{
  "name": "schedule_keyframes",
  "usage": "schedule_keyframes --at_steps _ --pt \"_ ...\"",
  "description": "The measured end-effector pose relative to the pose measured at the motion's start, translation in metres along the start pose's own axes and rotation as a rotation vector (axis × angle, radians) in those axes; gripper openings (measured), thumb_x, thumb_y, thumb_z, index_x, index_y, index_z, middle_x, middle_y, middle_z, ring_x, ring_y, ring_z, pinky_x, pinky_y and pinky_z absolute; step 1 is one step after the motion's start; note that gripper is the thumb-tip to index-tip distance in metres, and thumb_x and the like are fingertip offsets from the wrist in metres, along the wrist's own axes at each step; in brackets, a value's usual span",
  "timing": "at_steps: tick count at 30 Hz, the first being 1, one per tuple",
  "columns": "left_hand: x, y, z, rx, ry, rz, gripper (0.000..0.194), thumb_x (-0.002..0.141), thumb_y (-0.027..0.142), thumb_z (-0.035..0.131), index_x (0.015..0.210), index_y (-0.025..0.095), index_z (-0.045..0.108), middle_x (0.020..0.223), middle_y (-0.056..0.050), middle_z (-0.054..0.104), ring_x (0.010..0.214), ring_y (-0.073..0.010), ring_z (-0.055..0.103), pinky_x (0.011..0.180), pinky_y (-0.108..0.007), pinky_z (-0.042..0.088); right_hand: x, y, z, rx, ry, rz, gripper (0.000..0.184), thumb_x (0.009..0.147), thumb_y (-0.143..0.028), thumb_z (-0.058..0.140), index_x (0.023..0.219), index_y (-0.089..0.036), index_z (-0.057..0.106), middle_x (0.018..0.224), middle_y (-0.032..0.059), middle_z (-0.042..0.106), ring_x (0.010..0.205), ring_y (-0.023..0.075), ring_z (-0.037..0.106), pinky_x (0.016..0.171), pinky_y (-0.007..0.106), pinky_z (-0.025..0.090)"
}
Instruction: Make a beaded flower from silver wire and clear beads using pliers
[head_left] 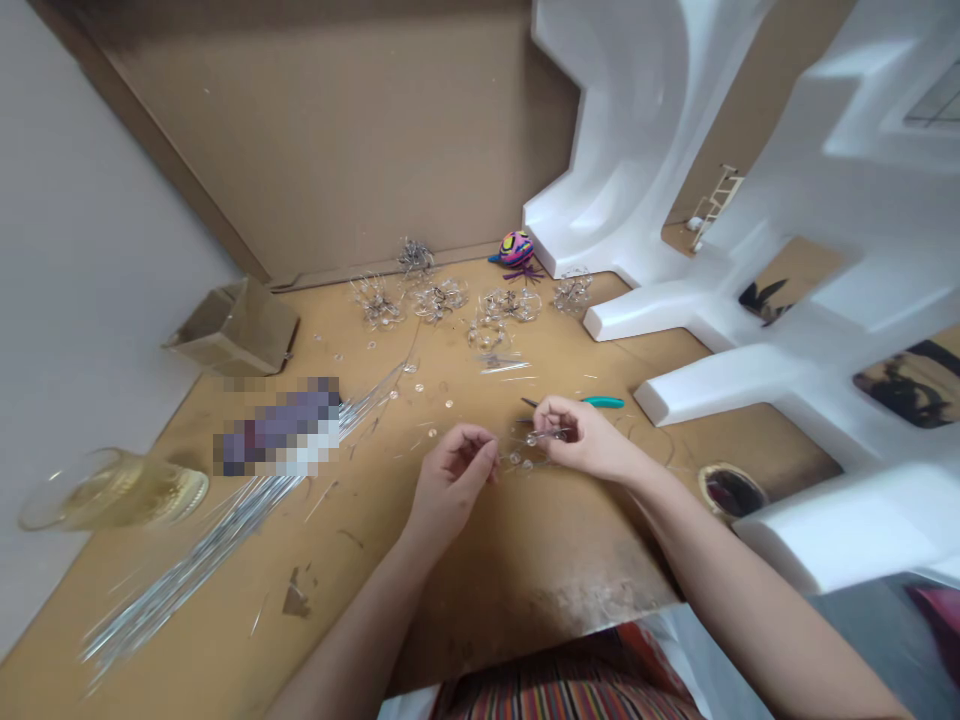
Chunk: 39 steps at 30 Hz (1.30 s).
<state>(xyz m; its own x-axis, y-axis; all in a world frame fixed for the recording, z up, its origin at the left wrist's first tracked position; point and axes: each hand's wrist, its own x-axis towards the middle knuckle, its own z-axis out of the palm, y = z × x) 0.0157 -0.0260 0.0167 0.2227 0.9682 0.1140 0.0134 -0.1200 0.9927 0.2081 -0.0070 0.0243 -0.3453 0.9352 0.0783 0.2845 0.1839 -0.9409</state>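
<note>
My right hand (577, 437) is closed around a small wire piece with clear beads (533, 440) over the front of the wooden table. Just left of it, my left hand (456, 478) has its thumb and fingertips pressed together near the loose ends of the piece; what they pinch is too fine to make out. Pliers with teal handles (604, 402) lie partly behind my right hand. Several clear round beads (449, 404) are scattered beyond my left hand. A short stack of cut wires (504, 364) rests farther back.
Finished-looking wire clusters (435, 298) stand along the back. A long bundle of silvery wires (217, 535) crosses the left side. A glass of pale liquid (120, 490), a cardboard box (238, 325), a dark-filled bowl (729, 491) and a white moulded structure (697, 385) surround the work area.
</note>
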Motion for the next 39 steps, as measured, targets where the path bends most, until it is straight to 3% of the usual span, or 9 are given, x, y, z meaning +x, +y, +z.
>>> schedule_keyframes --at_steps 6,12,19,27,34,37,39 --pt "-0.004 -0.003 0.003 0.265 -0.039 0.166 0.008 0.082 0.024 0.053 0.083 0.018 0.059 0.071 0.000 0.058 0.062 -0.0103 0.054 0.059 -0.022 0.044 0.001 0.000 0.004 -0.024 0.045 0.027 0.012 0.062 -0.012 0.049 0.073 -0.017 0.049 0.054 -0.0075 0.041 0.050 0.0066 0.036 0.049 0.019 0.030" --pt "-0.003 -0.004 0.008 0.493 -0.026 0.395 0.015 0.083 0.017 0.050 0.090 0.019 0.063 0.074 -0.002 0.060 0.065 -0.0112 0.053 0.061 -0.021 0.042 -0.001 0.000 0.007 -0.168 0.075 -0.061 0.016 0.063 -0.009 0.043 0.073 -0.018 0.050 0.056 -0.0060 0.048 0.050 0.0068 0.039 0.050 0.019 0.030" --pt "-0.004 -0.006 0.014 0.797 -0.012 0.452 0.021 0.085 0.018 0.043 0.094 0.018 0.062 0.071 -0.004 0.059 0.064 -0.0136 0.052 0.060 -0.023 0.040 -0.007 -0.004 0.013 -0.289 0.042 -0.087 0.039 0.067 -0.007 0.042 0.103 -0.021 0.044 0.054 -0.0092 0.042 0.045 0.0077 0.034 0.048 0.020 0.028" --pt "-0.007 -0.007 0.019 1.065 -0.021 0.518 0.022 0.084 0.014 0.041 0.080 0.017 0.062 0.071 -0.006 0.059 0.064 -0.0150 0.053 0.057 -0.024 0.036 -0.011 -0.012 0.020 -0.424 0.051 -0.093 0.048 0.068 -0.010 0.044 0.114 -0.020 0.042 0.054 -0.0083 0.046 0.044 0.0092 0.038 0.051 0.022 0.030" --pt "-0.008 -0.003 0.017 1.085 -0.065 0.526 0.023 0.084 0.015 0.040 0.083 0.017 0.062 0.072 -0.006 0.060 0.065 -0.0149 0.053 0.057 -0.024 0.036 -0.008 -0.010 0.017 -0.388 0.078 -0.067 0.037 0.065 -0.010 0.044 0.100 -0.018 0.050 0.051 -0.0085 0.044 0.044 0.0084 0.036 0.048 0.022 0.029" --pt "-0.006 -0.003 0.013 0.956 -0.061 0.478 0.021 0.083 0.015 0.041 0.081 0.018 0.062 0.069 -0.004 0.058 0.062 -0.0136 0.051 0.057 -0.024 0.036 -0.004 -0.005 0.013 -0.259 0.075 -0.031 0.020 0.063 -0.013 0.043 0.079 -0.018 0.053 0.049 -0.0079 0.040 0.045 0.0075 0.034 0.046 0.021 0.028" --pt "-0.004 -0.002 0.010 0.792 -0.050 0.375 0.018 0.083 0.017 0.044 0.079 0.018 0.062 0.067 -0.003 0.057 0.060 -0.0127 0.049 0.058 -0.024 0.037 -0.001 -0.002 0.011 -0.135 0.031 0.045 0.012 0.062 -0.015 0.043 0.071 -0.018 0.052 0.048 -0.0071 0.041 0.044 0.0070 0.036 0.045 0.020 0.028"
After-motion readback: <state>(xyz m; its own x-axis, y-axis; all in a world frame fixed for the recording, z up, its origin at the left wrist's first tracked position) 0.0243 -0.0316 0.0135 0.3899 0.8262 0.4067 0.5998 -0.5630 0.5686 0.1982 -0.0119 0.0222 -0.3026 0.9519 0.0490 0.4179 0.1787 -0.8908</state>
